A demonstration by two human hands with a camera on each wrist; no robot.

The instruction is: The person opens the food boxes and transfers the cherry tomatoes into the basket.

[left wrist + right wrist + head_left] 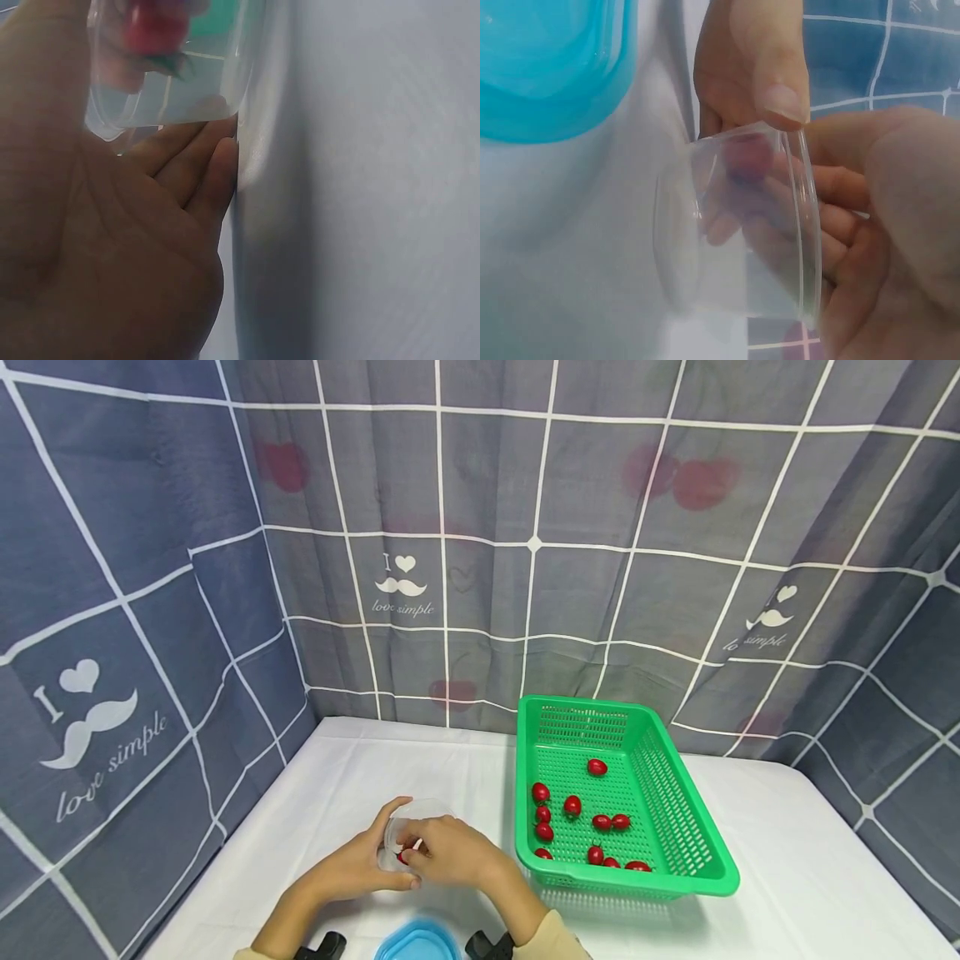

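Observation:
My left hand (356, 860) grips a clear plastic container (705, 240) tilted on its side, thumb on the rim and fingers around it. Fingers of my right hand (457, 852) reach through its opening and pinch a red cherry tomato (748, 156). Through the clear wall, the left wrist view shows that tomato blurred, with green leaves at one end. To the right of both hands, a green plastic basket (630, 883) holds several loose cherry tomatoes (572, 806).
A light blue plastic piece (418, 941), perhaps a lid or tub, lies at the table's near edge. Dark objects stand either side of it, by the forearms. White cloth covers the table (442, 752); a grey checked curtain (480, 568) surrounds its back and sides.

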